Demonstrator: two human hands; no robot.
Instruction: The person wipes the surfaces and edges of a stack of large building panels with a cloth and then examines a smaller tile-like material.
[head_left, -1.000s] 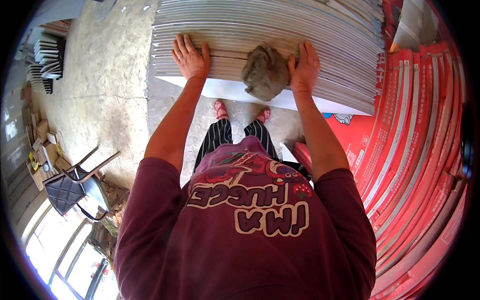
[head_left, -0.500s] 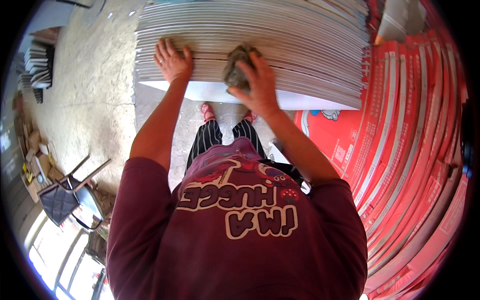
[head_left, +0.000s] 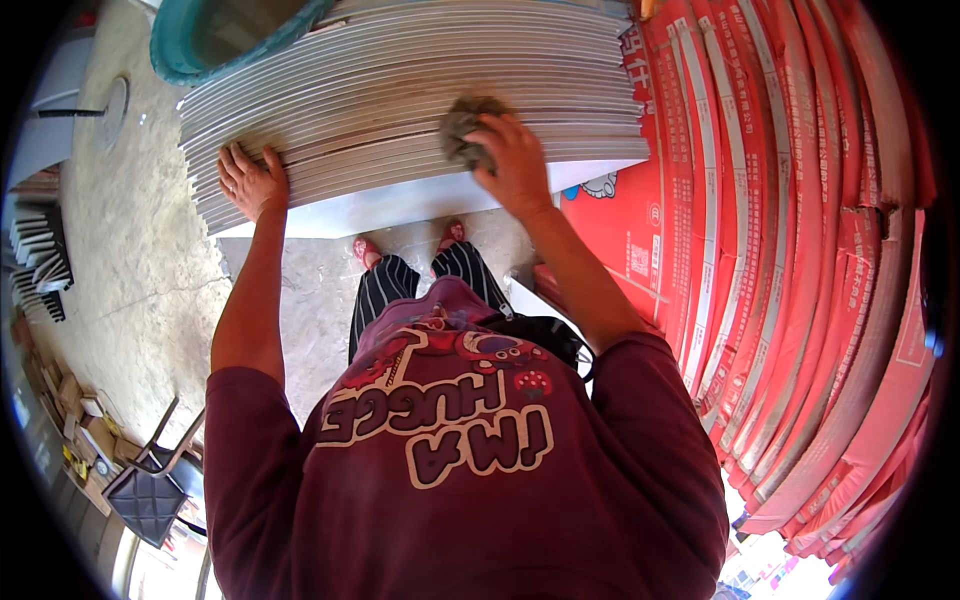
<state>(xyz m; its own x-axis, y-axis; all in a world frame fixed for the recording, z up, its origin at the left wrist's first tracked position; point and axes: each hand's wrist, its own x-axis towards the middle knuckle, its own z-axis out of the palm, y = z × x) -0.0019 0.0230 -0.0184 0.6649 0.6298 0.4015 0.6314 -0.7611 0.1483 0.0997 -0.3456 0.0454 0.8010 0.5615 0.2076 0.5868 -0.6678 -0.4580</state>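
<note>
A row of thin, pale grey-white slabs [head_left: 400,80] stands on edge before me, packed tightly with their narrow edges facing up. My left hand [head_left: 253,180] rests on those edges near the row's left end, fingers spread, holding nothing. Farther right, my right hand [head_left: 515,160] is closed around a crumpled grey-brown rag [head_left: 468,130], pressed on the slab edges. Part of the rag is hidden by the fingers and blurred. Facing me, the nearest slab shows a smooth white side [head_left: 400,200].
A teal basin [head_left: 170,50] of murky liquid sits at the far left of the slabs. Flat red cartons [head_left: 720,250] stand in a long row on the right. A dark quilted chair [head_left: 148,500] is at lower left on the concrete floor [head_left: 130,270].
My right hand has slid the rag rightward along the slab edges. My left hand stays near the left end. The view has shifted, bringing the teal basin into sight.
</note>
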